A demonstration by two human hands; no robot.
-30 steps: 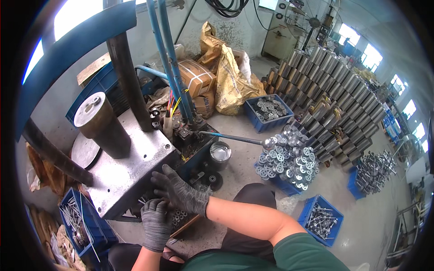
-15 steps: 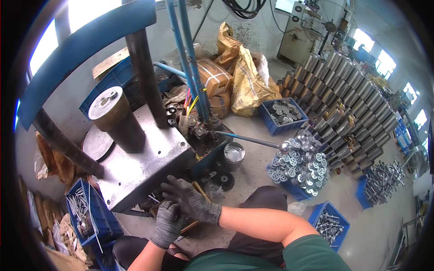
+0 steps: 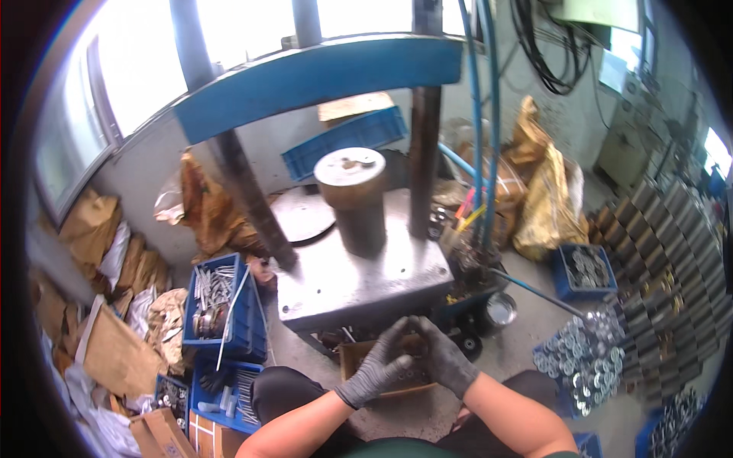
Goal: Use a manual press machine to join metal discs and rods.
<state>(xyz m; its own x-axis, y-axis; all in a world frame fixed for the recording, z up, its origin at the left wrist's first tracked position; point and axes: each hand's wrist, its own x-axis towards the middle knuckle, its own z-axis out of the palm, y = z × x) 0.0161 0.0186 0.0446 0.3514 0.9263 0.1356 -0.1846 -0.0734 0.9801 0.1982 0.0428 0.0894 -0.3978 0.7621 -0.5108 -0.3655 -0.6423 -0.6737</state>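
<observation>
A brown open box (image 3: pixel 353 357) sits low in the centre of the frame, its straight walls around small, round metal parts (image 3: pixel 411 375) that lie close together. Over it, the left hand (image 3: pixel 383 362), in a grey knit glove, is loosely curved with its thumb apart from the fingers; the right hand (image 3: pixel 444 354), gloved alike, is bent inward, their fingertips near each other. A dark patch shows between them, too blurred to name, so I cannot tell whether either hand grips anything. The box stands on a grey floor (image 3: pixel 296 368), below a shiny metal table (image 3: pixel 366 286) carrying a thick post (image 3: pixel 360 214), with a blue beam (image 3: pixel 328 84) arching above. Bright windows (image 3: pixel 141 72) fill the upper left; a blue bin (image 3: pixel 256 324) of rods stands left of centre, yellow sacks (image 3: pixel 544 206) and stacked metal cylinders (image 3: pixel 672 282) at right. Hands and forearms cover much of the box, and the lower-right bins are cut off or dim at the rim.
</observation>
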